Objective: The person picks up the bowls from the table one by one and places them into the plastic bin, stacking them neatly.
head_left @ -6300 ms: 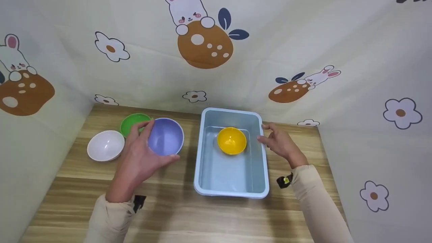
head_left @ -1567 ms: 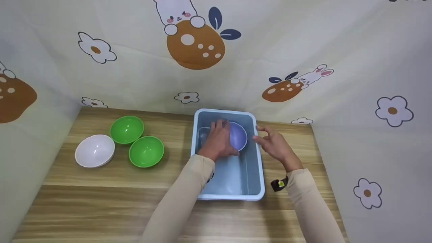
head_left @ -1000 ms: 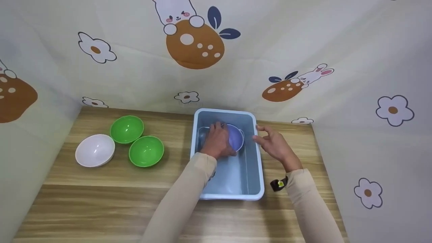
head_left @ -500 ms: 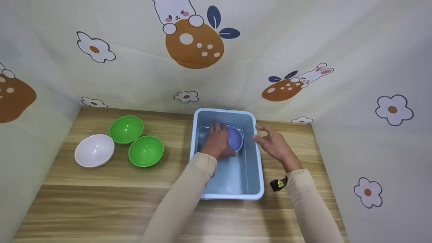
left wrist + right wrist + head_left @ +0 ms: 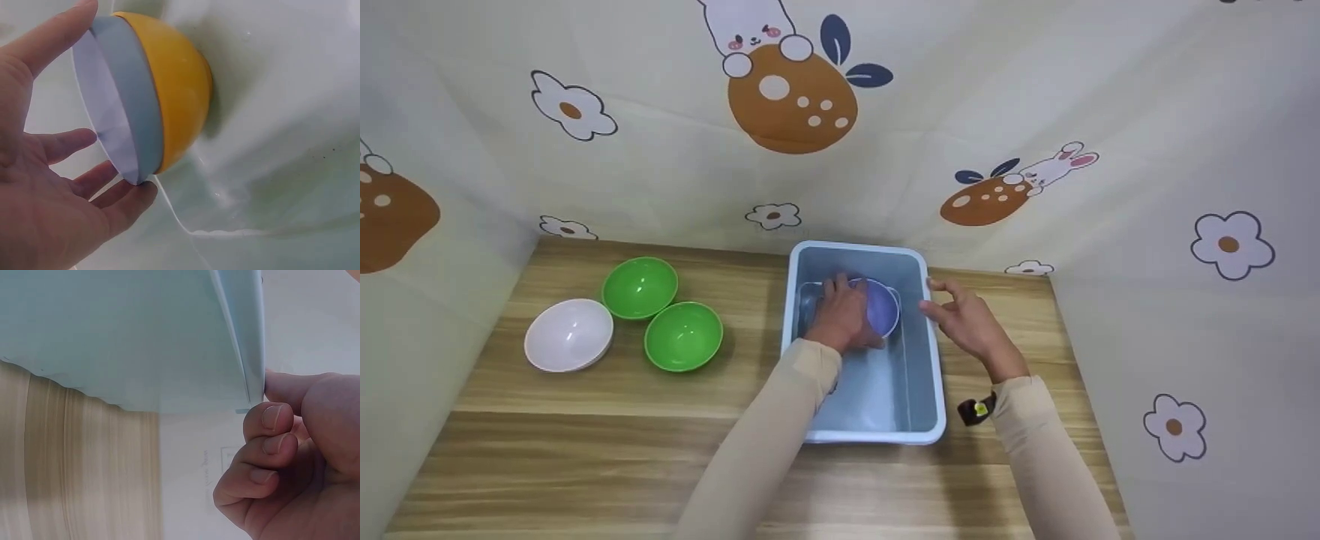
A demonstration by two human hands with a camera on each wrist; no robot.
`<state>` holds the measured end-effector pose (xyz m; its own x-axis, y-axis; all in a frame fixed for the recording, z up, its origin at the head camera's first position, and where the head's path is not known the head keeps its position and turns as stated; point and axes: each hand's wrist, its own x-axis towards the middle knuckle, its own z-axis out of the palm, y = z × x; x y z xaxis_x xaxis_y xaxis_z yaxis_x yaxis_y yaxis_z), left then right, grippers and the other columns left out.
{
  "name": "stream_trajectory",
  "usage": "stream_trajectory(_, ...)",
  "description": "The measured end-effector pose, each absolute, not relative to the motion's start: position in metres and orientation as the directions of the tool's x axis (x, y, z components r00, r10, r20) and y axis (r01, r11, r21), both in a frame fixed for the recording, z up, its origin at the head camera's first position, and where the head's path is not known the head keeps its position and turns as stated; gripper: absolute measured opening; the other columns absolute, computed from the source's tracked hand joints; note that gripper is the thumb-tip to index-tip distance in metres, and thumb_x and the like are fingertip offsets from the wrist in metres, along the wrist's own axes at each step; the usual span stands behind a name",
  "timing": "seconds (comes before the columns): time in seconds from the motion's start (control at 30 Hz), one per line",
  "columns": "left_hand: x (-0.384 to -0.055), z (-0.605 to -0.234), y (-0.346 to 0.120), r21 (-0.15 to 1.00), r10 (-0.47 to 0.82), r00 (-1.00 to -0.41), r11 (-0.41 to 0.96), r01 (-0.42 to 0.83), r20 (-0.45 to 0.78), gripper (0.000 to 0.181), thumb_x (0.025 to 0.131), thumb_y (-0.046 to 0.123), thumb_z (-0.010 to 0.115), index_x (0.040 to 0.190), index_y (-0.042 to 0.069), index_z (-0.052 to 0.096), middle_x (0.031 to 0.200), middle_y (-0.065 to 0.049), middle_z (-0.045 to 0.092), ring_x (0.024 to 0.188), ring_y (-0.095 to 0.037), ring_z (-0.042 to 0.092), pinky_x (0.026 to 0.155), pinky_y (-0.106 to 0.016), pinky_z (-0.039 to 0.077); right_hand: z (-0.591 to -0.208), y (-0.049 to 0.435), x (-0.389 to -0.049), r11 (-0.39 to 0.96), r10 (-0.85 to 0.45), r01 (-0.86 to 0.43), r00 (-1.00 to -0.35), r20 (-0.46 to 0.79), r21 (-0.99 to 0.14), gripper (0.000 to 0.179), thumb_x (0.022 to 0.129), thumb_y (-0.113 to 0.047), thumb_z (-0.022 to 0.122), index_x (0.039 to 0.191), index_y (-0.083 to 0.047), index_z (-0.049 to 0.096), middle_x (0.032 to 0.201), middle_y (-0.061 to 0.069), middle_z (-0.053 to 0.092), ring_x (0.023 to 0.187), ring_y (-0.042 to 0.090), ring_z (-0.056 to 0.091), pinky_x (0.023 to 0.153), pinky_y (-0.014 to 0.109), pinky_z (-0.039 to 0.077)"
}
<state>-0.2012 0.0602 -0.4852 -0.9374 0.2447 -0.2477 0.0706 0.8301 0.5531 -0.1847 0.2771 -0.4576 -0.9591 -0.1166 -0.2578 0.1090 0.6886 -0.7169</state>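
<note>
The purple bowl [image 5: 883, 309] sits nested in the yellow bowl [image 5: 188, 90], inside the light blue plastic tub [image 5: 870, 437]. My left hand [image 5: 842, 315] reaches into the tub and holds the purple bowl across its rim, thumb on one side and fingertips on the other. In the left wrist view the purple bowl's rim [image 5: 126, 84] stands out above the yellow one. From the head view the yellow bowl is hidden. My right hand [image 5: 971, 322] pinches the tub's right rim, and the right wrist view shows the other fingers [image 5: 247, 486] curled below it.
Left of the tub, on the wooden tabletop [image 5: 607, 457], are a white bowl [image 5: 570, 335] and two green bowls, one farther back [image 5: 640, 288] and one nearer [image 5: 684, 337]. A cloth with printed rabbits [image 5: 885, 187] closes off the back and sides.
Over the earlier frames my left hand carried the purple bowl from the table into the tub, onto the yellow bowl. It lowered slightly, then stayed nearly still. My right hand stayed at the rim.
</note>
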Motion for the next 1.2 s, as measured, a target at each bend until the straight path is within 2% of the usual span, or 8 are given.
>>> stream_trajectory(0.13,-0.2,-0.481,0.058,0.563,0.248,-0.941,0.823,0.079,-0.23,0.103,0.072,0.035,0.092,0.155,0.009,0.038,0.155,-0.019,0.031,0.143,-0.037,0.027,0.121,-0.053,0.036,-0.457,0.275,-0.186,0.694,-0.126,0.093,-0.961,-0.248,-0.714,0.058,0.102,-0.035,0.06,0.151,-0.008,0.045,0.147,0.022,0.057,0.124,0.038,0.066,0.101,0.055,0.054)
stream_trajectory(0.43,-0.205,-0.465,0.054,0.593,0.264,-0.949,0.797,0.116,-0.17,0.088,0.081,0.035,0.084,0.153,0.008,0.041,0.152,-0.019,0.04,0.14,-0.037,0.034,0.119,-0.054,0.038,-0.456,0.274,-0.187,0.697,-0.126,0.083,-0.964,-0.236,-0.712,0.056,0.102,-0.033,0.061,0.15,-0.009,0.046,0.142,0.023,0.061,0.12,0.038,0.068,0.101,0.054,0.054)
stream_trajectory(0.67,-0.208,-0.448,0.053,0.647,0.246,-0.948,0.76,0.058,-0.204,0.081,0.089,0.037,0.077,0.157,0.016,0.038,0.166,-0.015,0.029,0.15,-0.036,0.03,0.122,-0.057,0.033,-0.457,0.276,-0.187,0.694,-0.12,0.108,-0.957,-0.262,-0.712,0.059,0.102,-0.038,0.06,0.152,-0.01,0.044,0.14,0.023,0.062,0.121,0.037,0.067,0.102,0.054,0.054)
stream_trajectory(0.77,-0.207,-0.44,0.054,0.667,0.241,-0.949,0.744,0.048,-0.201,0.078,0.09,0.04,0.074,0.157,0.019,0.039,0.164,-0.012,0.031,0.149,-0.033,0.033,0.121,-0.056,0.036,-0.457,0.276,-0.187,0.689,-0.118,0.123,-0.953,-0.278,-0.714,0.06,0.102,-0.039,0.06,0.153,-0.011,0.043,0.14,0.023,0.062,0.123,0.037,0.066,0.103,0.054,0.053)
stream_trajectory(0.97,-0.2,-0.421,0.056,0.692,0.232,-0.964,0.717,0.083,-0.126,0.071,0.092,0.042,0.072,0.152,0.017,0.045,0.156,-0.009,0.042,0.142,-0.029,0.042,0.116,-0.051,0.044,-0.457,0.276,-0.187,0.69,-0.112,0.136,-0.95,-0.291,-0.71,0.06,0.102,-0.04,0.059,0.153,-0.013,0.042,0.141,0.022,0.061,0.124,0.037,0.066,0.103,0.055,0.053)
stream_trajectory(1.2,-0.186,-0.398,0.053,0.716,0.212,-0.976,0.689,0.114,-0.049,0.071,0.092,0.042,0.072,0.153,0.02,0.044,0.154,-0.006,0.044,0.14,-0.025,0.042,0.115,-0.048,0.045,-0.458,0.276,-0.183,0.69,-0.101,0.148,-0.95,-0.297,-0.709,0.059,0.102,-0.044,0.058,0.152,-0.016,0.043,0.141,0.022,0.062,0.123,0.038,0.066,0.103,0.055,0.053)
